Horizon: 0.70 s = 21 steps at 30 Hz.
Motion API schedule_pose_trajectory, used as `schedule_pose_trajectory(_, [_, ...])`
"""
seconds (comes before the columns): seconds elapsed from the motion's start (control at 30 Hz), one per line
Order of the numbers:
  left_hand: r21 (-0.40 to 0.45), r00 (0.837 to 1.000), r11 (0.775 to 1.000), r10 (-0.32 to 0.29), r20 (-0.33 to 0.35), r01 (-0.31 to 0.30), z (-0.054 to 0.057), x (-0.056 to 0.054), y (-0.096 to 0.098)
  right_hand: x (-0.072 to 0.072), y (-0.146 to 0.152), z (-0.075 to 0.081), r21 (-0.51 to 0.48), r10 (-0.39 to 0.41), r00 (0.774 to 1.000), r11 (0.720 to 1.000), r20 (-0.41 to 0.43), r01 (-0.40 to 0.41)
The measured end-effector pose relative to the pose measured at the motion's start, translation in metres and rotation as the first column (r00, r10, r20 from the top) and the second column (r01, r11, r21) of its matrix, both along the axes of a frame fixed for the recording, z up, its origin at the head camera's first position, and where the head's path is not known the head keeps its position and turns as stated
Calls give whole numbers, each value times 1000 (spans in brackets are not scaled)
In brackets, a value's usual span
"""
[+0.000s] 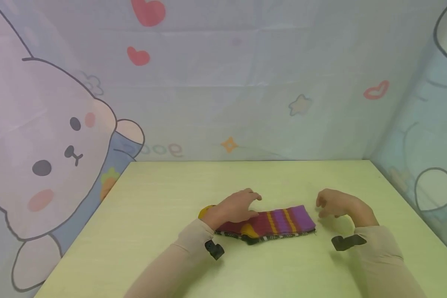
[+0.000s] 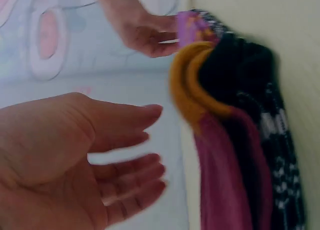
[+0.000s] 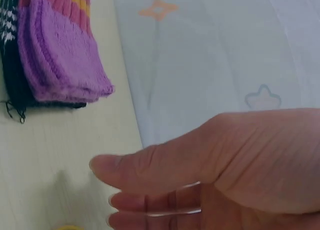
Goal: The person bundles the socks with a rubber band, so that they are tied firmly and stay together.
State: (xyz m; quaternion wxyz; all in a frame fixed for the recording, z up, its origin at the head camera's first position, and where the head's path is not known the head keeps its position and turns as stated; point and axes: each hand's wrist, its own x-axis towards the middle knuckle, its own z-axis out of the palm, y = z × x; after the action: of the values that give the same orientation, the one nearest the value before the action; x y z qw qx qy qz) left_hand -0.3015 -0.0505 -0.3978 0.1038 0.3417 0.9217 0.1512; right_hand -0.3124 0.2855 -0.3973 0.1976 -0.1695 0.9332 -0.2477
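Maroon and purple socks with yellow heel, toe and stripes lie flat on the table, on top of dark socks with a white pattern. My left hand hovers over their toe half, hiding part of it. Its fingers are spread and relaxed with nothing between them; the left wrist view shows them apart from the knit. Off the purple cuff end, to the right, my right hand hangs above the table. Its fingers bend loosely, and the right wrist view shows it holding nothing.
The pale yellow-green table meets a printed cloth backdrop at its far edge. Cloth also stands along both sides. At the right wrist view's bottom edge, a small yellow thing shows only in part.
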Motion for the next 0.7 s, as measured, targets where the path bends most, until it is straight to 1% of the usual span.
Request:
schedule_pose_trajectory(0.07, [-46,996,995,-89,-31,87,-3,-3,12,-1,2,0,29,-31,1000,999,4,31])
schedule_pose_trajectory(0.13, [-67,985,985,-165,-49,161,-5,-6,23,-2,4,1,59,-61,998,996,11,61])
schedule_pose_trajectory(0.2, [-73,975,974,-219,-49,215,-5,-8,33,-3,7,1,76,-94,995,993,27,92])
schedule_pose_trajectory(0.23, [-73,971,970,-234,-51,230,-5,-9,38,-3,8,0,83,-109,993,991,35,106])
schedule_pose_trajectory(0.3, [-76,967,967,-249,-56,245,-4,-10,48,-4,11,-1,87,-131,990,988,49,126])
schedule_pose_trajectory(0.37, [-83,967,966,-250,-48,245,-4,-10,57,-3,13,-1,88,-146,987,986,59,141])
schedule_pose_trajectory(0.47, [-98,965,962,-258,-42,253,-6,-10,70,-2,15,-1,82,-153,986,986,66,148])
schedule_pose_trajectory(0.6, [-114,955,950,-297,-27,292,-11,-9,86,-1,18,0,94,-151,987,985,49,146])
schedule_pose_trajectory(0.7, [-134,949,941,-314,-6,311,-15,-10,97,0,19,0,132,-141,990,982,22,137])
